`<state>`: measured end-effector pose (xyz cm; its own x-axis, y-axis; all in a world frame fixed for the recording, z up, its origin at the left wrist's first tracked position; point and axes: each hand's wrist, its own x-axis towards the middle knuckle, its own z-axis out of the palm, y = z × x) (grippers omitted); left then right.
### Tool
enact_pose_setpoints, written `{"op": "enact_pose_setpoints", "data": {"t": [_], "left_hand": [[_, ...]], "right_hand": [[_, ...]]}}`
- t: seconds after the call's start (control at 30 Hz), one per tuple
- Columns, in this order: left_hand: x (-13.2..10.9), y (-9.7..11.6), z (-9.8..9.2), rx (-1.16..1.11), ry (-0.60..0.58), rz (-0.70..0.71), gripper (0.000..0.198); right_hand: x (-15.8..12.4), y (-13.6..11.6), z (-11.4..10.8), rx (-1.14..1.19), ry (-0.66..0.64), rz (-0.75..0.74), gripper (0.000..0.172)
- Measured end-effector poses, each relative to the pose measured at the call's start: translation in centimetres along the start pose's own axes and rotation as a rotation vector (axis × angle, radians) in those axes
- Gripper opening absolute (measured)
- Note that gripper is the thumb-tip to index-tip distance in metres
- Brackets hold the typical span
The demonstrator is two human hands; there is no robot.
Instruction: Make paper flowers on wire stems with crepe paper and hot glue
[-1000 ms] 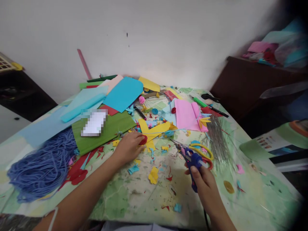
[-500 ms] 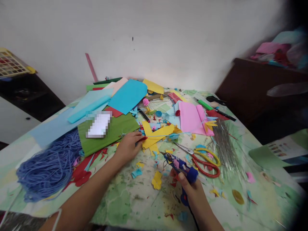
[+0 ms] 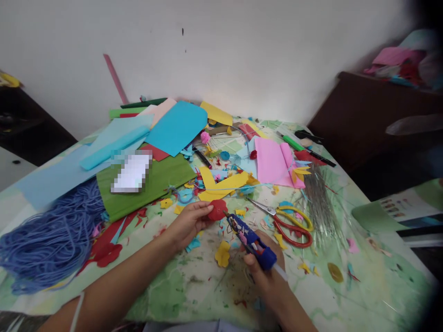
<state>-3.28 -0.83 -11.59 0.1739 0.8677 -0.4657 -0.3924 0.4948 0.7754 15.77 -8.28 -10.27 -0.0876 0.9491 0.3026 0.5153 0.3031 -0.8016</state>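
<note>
Between the thumb and fingers of my left hand [image 3: 189,223] is a red paper flower piece [image 3: 217,210], held flat above the table. My right hand [image 3: 268,269] is wrapped round a blue glue gun [image 3: 251,242], its nozzle at the right edge of the red piece; whether it touches, I cannot tell. A yellow paper flower shape [image 3: 222,253] lies on the table below the nozzle. Behind my left hand are yellow paper strips [image 3: 224,185]. Scissors [image 3: 284,220] with one red and one yellow handle lie right of the glue gun.
Blue yarn [image 3: 51,235] is heaped at the left, beside green paper [image 3: 169,177] with a blurred-out bright rectangle [image 3: 132,173] on it. Pink paper [image 3: 273,163] and a bundle of thin wires [image 3: 320,212] lie right. Paper scraps litter the patterned tablecloth [image 3: 166,290]. A wall stands behind.
My left hand has lifted the red paper piece from near the yellow strips and turned it towards me. The glue gun has moved up and left, its nozzle now at the piece. The view has shifted slightly.
</note>
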Motion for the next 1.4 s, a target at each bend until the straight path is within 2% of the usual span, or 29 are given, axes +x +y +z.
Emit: {"op": "enact_pose_setpoints", "data": {"t": [0.1,0.3,0.5,0.7,1.1,1.4], "left_hand": [[-0.2,-0.2,0.1,0.027,-0.029,0.007,0.016],[-0.7,-0.2,0.5,0.174,-0.041,0.044,0.024],[-0.5,-0.3,0.2,0.292,-0.046,0.089,0.031],[-0.5,-0.2,0.2,0.349,-0.038,0.117,0.03],[-0.2,-0.2,-0.1,0.296,-0.051,0.158,0.027],[-0.1,-0.4,-0.4,0.288,-0.038,0.16,0.027]], "right_hand": [[0.2,0.1,0.3,0.02,-0.056,0.011,0.041],[0.1,0.4,0.9,-0.058,-0.081,-0.016,0.037],[0.1,0.4,0.9,-0.121,-0.082,-0.019,0.036],[0.0,0.5,0.9,-0.167,-0.114,0.009,0.04],[-0.2,0.6,0.9,-0.221,-0.13,0.012,0.039],[-0.3,1.0,0.9,-0.228,-0.081,0.033,0.036]]}}
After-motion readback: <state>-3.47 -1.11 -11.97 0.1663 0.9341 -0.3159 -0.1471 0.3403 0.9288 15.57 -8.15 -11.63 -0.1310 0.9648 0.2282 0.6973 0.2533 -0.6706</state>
